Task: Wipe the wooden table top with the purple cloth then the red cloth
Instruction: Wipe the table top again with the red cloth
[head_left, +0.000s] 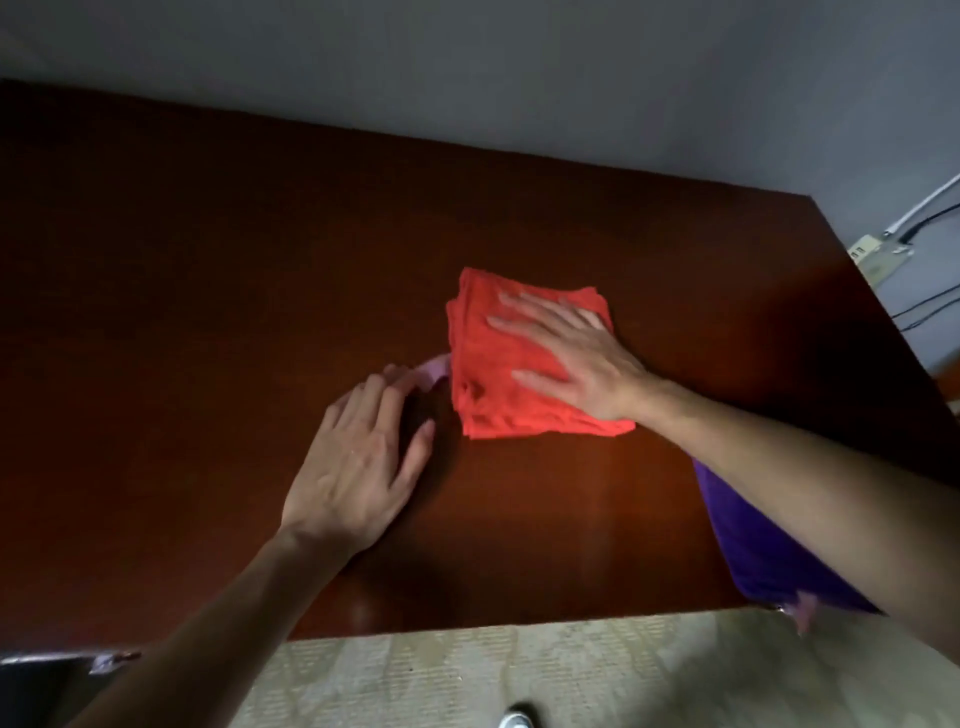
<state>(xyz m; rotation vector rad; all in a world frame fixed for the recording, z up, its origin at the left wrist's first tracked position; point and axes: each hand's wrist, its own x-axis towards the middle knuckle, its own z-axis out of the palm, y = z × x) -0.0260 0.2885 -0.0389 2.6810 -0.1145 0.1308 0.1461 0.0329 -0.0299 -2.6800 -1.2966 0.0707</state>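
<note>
A folded red cloth (498, 358) lies near the middle of the dark wooden table top (208, 291). My right hand (576, 358) lies flat on it with straight, spread fingers. My left hand (358, 462) rests on the wood just left of the cloth; its fingertips touch a small pale pink tag (434, 370) that sticks out from under the cloth's left edge. The purple cloth (753, 545) lies at the table's near right corner, partly hidden under my right forearm.
The table's near edge runs across the bottom, with pale patterned floor (519, 675) below it. A grey wall stands behind the table. A power strip (872, 260) with white and black cables sits past the right edge.
</note>
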